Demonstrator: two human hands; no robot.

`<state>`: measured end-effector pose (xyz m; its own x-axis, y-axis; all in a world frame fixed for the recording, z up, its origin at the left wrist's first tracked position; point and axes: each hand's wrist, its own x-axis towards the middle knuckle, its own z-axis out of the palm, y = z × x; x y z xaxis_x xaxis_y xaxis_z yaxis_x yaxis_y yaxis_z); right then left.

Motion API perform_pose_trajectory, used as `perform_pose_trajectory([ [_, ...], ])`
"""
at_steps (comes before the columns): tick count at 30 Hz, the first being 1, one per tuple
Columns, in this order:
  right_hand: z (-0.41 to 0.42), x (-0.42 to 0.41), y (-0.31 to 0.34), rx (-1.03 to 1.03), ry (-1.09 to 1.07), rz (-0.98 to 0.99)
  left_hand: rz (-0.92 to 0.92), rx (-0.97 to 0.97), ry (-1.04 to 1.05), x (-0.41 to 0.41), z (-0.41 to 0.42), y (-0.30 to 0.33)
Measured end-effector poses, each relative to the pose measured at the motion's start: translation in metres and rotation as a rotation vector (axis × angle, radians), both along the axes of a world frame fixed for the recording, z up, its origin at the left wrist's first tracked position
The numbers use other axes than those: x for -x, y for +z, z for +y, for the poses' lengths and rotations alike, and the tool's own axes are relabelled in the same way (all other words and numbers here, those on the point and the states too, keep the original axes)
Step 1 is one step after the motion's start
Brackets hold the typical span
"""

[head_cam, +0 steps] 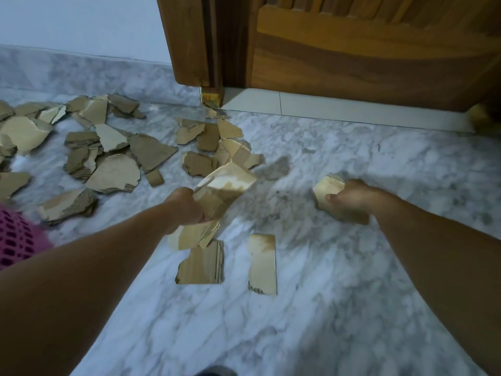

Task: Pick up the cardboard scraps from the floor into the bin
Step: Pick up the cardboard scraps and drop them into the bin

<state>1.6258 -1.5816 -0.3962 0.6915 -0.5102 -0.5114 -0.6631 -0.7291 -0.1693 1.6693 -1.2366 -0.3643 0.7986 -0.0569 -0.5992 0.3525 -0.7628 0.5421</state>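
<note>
We are still early in the job, judging by how much cardboard lies about. Our left hand (187,206) grips a bundle of torn pieces (217,202), fingers curled round them, held above the marble floor (352,308) in the middle of the scene. Our right hand (352,199), off to the right, is closed on a smaller scrap (326,189) low against the floor; we cannot tell whether it is already lifted clear. So a handful is gathered in each hand, but nothing we can see has reached the bin, which is not plainly in view; a pink mesh thing (16,240) at the near left edge may be it, though we cannot say. Left to collect: two flat pieces (202,264) lying near us just below the left hand, a small cluster (211,147) farther off toward the wooden door (352,50), and a big heap (89,142) spread across the far left. We judge most of the task remains, with several more trips needed.
</note>
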Motion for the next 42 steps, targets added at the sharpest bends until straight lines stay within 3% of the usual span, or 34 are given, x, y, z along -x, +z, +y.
perform_pose_trajectory([
  [4,0.006,0.019,-0.008,0.001,-0.045,-0.088,0.029,0.093,0.063,-0.001,0.012,-0.002],
  [8,0.016,0.026,-0.011,-0.076,-0.074,-0.092,0.134,0.054,-0.035,0.003,0.023,0.002],
  [16,0.048,0.037,-0.014,-0.193,-0.066,-0.223,-0.047,-0.377,-0.351,0.044,0.011,-0.036],
  [22,0.081,0.038,-0.002,-0.282,0.193,-0.184,-0.142,-0.457,-0.408,0.054,0.009,-0.047],
  [25,0.102,0.040,0.006,-0.317,0.390,-0.011,-0.118,-0.450,-0.354,0.053,0.011,-0.045],
  [27,0.118,0.043,0.003,-0.343,0.479,-0.001,-0.077,-0.419,-0.294,0.052,0.015,-0.044],
  [34,0.147,0.053,-0.021,-0.131,0.531,0.003,-0.061,-0.313,-0.184,0.043,0.031,-0.042],
  [37,0.149,0.044,-0.014,-0.196,0.520,0.037,-0.021,-0.197,-0.107,0.034,0.037,-0.037],
  [42,0.155,0.015,0.022,-0.221,0.576,-0.075,-0.137,-0.176,-0.096,0.015,0.050,0.011],
])
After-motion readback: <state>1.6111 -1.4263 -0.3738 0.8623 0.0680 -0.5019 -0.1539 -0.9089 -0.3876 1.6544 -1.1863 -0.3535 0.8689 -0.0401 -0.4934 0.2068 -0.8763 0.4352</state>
